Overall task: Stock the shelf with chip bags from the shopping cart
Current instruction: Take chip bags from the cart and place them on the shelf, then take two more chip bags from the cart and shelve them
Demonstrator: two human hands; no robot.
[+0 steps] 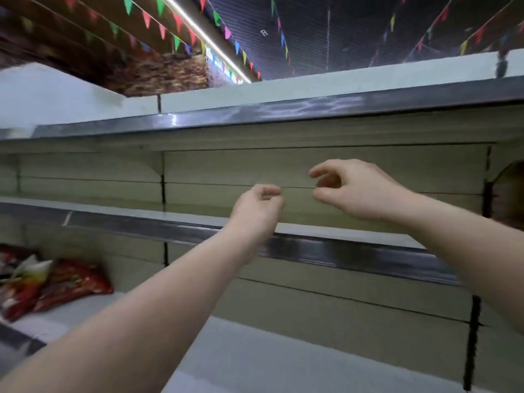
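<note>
Your left hand (256, 207) and right hand (350, 188) hang loosely curled, holding nothing, before the middle shelf (119, 208); chip bags (56, 282) at eight o'clock lie slumped near the lower edge; crowding could tip them.

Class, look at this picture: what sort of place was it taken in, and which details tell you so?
Most likely a shop aisle: long tiered metal shelves with price-strip edges, red chip bags lying on a lower shelf, and coloured bunting strung under the ceiling.
</note>
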